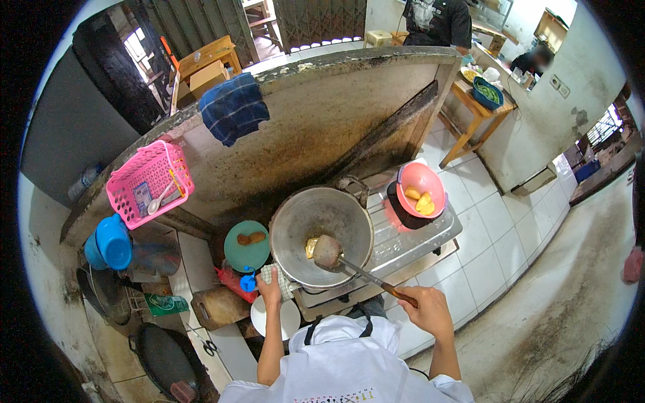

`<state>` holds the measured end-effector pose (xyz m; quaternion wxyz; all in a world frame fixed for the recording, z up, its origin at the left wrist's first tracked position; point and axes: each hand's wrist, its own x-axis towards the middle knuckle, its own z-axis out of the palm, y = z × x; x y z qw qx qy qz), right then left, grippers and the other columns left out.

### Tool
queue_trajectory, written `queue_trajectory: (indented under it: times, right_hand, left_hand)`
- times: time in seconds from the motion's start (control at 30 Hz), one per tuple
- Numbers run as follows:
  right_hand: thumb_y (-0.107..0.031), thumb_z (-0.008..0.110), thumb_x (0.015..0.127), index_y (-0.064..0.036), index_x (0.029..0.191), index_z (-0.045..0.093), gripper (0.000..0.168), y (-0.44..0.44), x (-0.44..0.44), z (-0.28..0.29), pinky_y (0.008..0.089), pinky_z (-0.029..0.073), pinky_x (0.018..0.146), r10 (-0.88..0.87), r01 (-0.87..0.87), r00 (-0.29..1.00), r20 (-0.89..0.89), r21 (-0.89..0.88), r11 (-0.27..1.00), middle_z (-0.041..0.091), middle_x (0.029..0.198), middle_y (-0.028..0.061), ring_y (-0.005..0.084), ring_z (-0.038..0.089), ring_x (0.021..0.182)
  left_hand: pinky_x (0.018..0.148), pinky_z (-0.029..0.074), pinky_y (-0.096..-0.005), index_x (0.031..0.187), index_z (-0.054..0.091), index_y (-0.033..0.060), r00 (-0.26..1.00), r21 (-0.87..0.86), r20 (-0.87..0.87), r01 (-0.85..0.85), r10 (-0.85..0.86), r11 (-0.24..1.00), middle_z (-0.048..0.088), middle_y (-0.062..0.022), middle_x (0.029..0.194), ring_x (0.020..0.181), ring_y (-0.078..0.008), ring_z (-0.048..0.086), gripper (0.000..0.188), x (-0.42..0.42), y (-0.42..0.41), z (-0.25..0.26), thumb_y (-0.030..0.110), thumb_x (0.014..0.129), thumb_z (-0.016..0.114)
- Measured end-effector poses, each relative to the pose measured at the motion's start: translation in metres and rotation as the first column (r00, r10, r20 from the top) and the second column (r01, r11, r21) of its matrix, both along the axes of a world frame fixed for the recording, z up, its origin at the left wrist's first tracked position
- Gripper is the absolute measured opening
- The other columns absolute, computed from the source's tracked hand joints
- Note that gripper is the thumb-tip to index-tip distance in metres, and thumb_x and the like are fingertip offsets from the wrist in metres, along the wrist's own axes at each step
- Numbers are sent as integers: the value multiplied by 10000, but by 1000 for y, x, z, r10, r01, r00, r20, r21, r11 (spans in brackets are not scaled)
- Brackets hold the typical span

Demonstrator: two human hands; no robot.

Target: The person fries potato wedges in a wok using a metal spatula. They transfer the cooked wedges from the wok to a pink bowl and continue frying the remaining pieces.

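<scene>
A large metal wok (322,209) sits on the left part of a gas stove (398,247). My right hand (427,308) grips the wooden end of a metal spatula (328,252), whose blade rests low in the wok. Beside the blade, partly hidden by it, lies a small yellowish piece of food (311,248). At the wok's near left side, my left hand (270,288) holds a checked cloth (282,282) against the rim. Close to that hand is a blue cap (248,283), apparently on a bottle.
A green plate (242,257) with browned food lies left of the wok. On the stove's right stands a pink bowl (423,181) with yellow pieces. A white plate (275,322), cutting board (221,307) and scissors (209,347) lie near my left arm. Beyond the low wall (352,111) a person (436,22) stands.
</scene>
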<state>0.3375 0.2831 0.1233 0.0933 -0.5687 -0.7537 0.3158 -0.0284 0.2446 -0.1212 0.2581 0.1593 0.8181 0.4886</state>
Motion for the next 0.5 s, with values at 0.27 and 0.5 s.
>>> queue_trajectory:
  times: [0.27,0.5]
  right_hand:
    - [-136,691,759,-93,1026,668,272,-1,-12,-17,419,475,609,11,-2,999,-52,180,984,638,787,118,325,625,700]
    - [-117,671,777,-92,1041,669,265,-1,-20,-13,415,473,594,-1,4,1000,-14,212,977,606,777,120,321,614,670]
  left_hand:
    - [935,417,-337,1222,463,-59,1000,38,-25,-8,9,999,588,-170,1148,1039,-228,557,558,-8,-4,-22,286,850,697]
    - [900,440,-340,1170,486,-55,1000,125,3,18,-19,992,611,-166,1099,994,-228,579,511,-1,-1,-7,282,848,697]
